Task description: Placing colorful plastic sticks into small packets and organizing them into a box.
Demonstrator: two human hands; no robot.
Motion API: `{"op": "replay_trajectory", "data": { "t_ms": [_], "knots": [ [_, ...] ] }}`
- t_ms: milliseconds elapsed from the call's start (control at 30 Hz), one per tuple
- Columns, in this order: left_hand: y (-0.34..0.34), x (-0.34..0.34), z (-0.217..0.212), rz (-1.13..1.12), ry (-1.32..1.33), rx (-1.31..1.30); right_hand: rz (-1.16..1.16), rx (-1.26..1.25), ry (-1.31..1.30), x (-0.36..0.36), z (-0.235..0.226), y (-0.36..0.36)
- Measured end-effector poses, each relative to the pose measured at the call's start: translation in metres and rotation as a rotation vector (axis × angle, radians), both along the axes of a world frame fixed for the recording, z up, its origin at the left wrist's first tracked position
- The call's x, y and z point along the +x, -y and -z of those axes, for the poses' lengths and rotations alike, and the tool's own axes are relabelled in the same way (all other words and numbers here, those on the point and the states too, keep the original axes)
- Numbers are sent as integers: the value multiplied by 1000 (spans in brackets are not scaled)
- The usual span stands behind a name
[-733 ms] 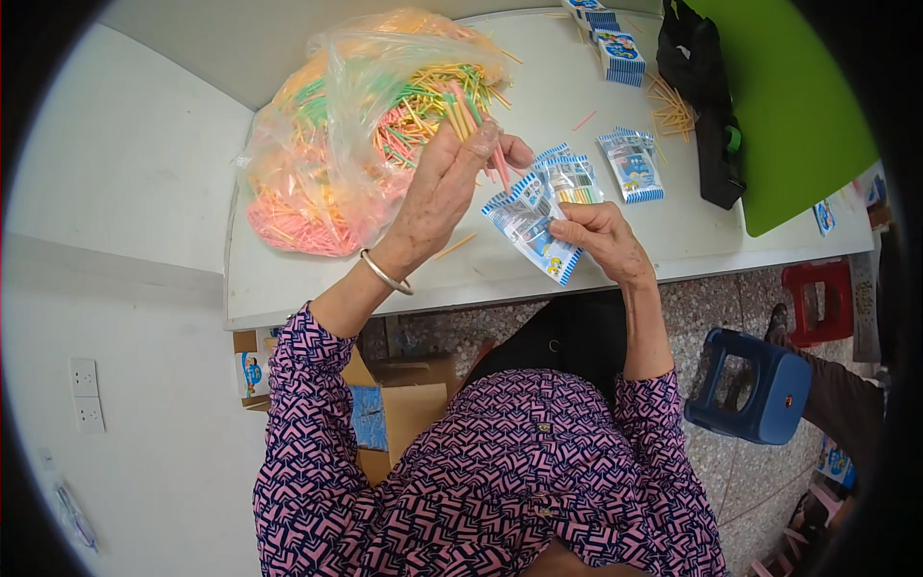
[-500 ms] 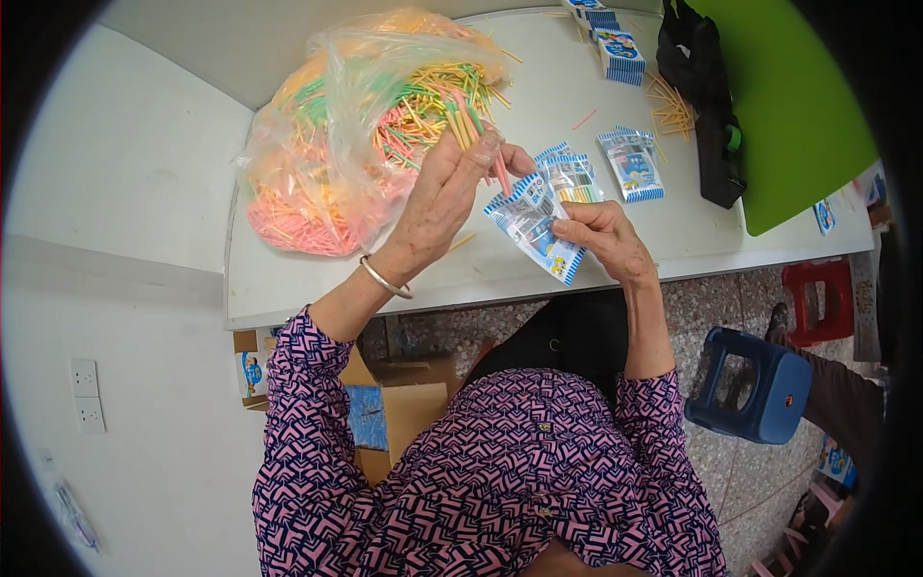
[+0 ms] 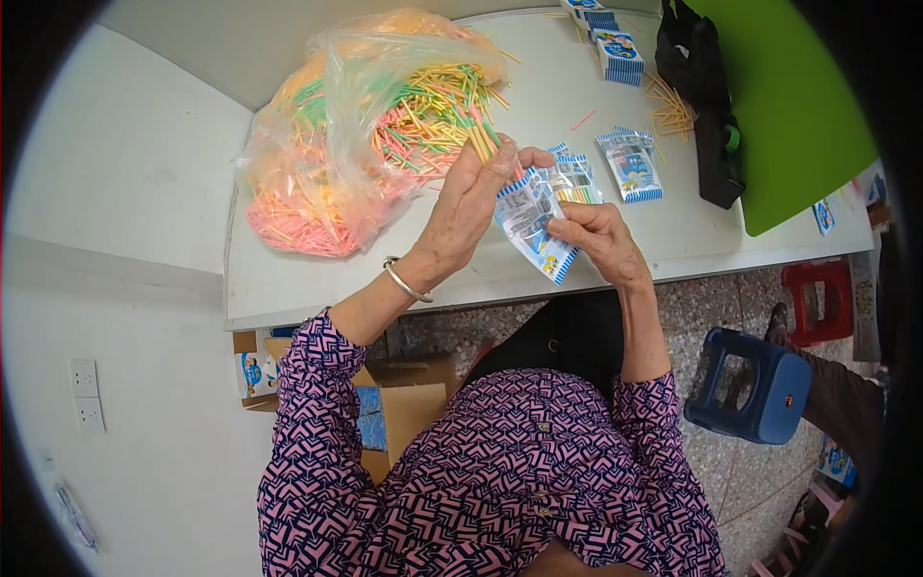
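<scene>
My left hand (image 3: 468, 204) is closed round a small bundle of thin coloured sticks (image 3: 483, 141), yellow, green and pink, with their lower ends at the top of a packet. That blue-and-white plastic packet (image 3: 532, 223) is pinched between the thumb and fingers of my right hand (image 3: 606, 238). It tilts over the table's near edge. Whether the stick ends are inside its mouth is partly hidden by my left fingers. Just behind lies another packet (image 3: 580, 176) with coloured sticks showing through. To the left, a large clear plastic bag (image 3: 336, 96) bulges with loose coloured sticks (image 3: 437, 108).
More packets (image 3: 632, 165) lie right of my hands; stacked packets (image 3: 618, 58) stand farther back. Loose sticks (image 3: 673, 108) lie by a black object (image 3: 716, 159) and a green board (image 3: 793, 115). Below are a cardboard box (image 3: 413, 413), blue stool (image 3: 774, 394) and red stool (image 3: 835, 298).
My left hand has shifted right and slightly down with the stick bundle, closer over the packet's mouth. The packet has turned a little more upright; my right hand has barely moved.
</scene>
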State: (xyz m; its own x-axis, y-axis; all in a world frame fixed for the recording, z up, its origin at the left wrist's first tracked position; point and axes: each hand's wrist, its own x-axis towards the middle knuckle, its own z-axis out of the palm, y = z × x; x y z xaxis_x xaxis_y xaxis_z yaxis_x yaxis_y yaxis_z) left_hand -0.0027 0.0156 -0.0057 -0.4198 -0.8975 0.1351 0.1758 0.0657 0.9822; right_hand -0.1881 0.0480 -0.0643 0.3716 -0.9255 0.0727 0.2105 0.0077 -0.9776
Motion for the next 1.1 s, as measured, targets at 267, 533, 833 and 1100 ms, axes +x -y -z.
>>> {"op": "replay_trajectory", "data": {
  "t_ms": [267,533,833,1100],
  "knots": [
    [-10,-3,3,18,-41,-3,70,3,-16,3,-1,-3],
    [-16,-1,-1,63,109,-242,38,16,45,1,3,-5],
    [4,12,16,82,109,-96,70,-41,-59,7,2,7],
    [38,38,3,-1,109,-66,108,-165,-226,32,-23,49]
  ]
}}
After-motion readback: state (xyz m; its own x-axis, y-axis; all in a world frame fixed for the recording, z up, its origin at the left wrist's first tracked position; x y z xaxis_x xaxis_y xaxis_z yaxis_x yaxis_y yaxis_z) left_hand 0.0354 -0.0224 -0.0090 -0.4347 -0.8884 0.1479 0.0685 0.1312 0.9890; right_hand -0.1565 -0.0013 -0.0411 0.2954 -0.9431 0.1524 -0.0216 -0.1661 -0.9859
